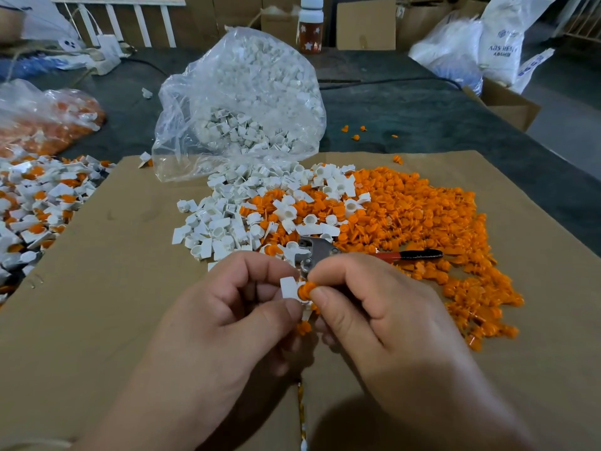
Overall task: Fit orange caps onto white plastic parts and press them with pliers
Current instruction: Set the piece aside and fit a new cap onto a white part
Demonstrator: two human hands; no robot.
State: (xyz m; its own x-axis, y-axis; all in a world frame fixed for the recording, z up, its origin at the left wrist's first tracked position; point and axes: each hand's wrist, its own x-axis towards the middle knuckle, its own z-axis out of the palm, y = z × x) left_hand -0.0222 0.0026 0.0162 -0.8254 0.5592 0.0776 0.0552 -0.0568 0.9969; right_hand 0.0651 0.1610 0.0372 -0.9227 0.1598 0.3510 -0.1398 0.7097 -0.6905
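Observation:
My left hand (234, 307) pinches a white plastic part (289, 287) over the cardboard sheet. My right hand (367, 307) pinches an orange cap (306, 289) that sits against that part. More orange caps (304, 327) show below, between my fingers. Just beyond my hands the pliers (317, 252) lie flat, their red and black handle (413, 255) pointing right. A pile of loose white parts (234, 216) lies ahead on the left, and a large heap of orange caps (432, 222) spreads to the right.
A clear bag of white parts (247, 102) stands open behind the piles. Finished capped parts (39, 203) are heaped at the left edge, beside a bag of orange caps (48, 122). Cardboard sheet (113, 288) covers the dark table. Boxes and sacks stand at the back right.

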